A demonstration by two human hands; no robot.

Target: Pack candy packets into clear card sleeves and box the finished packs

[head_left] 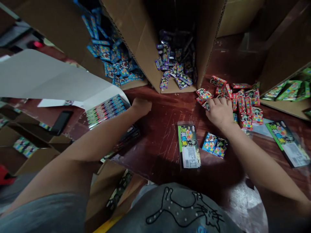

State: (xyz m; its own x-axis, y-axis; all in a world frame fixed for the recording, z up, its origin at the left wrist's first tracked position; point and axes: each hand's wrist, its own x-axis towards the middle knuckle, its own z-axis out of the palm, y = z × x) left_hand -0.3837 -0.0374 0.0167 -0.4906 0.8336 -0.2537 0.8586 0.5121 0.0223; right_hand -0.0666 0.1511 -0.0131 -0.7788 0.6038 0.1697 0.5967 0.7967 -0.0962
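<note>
My right hand (220, 114) reaches into a pile of small red candy packets (240, 102), its fingers curled over a red packet (205, 105) at the pile's left side. My left hand (141, 107) is curled closed above the table, at the right edge of a box of candy packs in rows (107, 111); whatever its fingers may hold is hidden. In front of me lie a flat black-and-green pack with a white label (190, 145) in a clear sleeve and, between it and my right forearm, a pair of blue and purple packets (215, 144).
Open cartons stand at the back, with blue packets (121, 64), purple packets (176, 71) and green packets (289, 90). Another labelled pack (289, 142) lies at the right. A black phone (61, 123) and an open carton with dividers (29, 132) are at the left.
</note>
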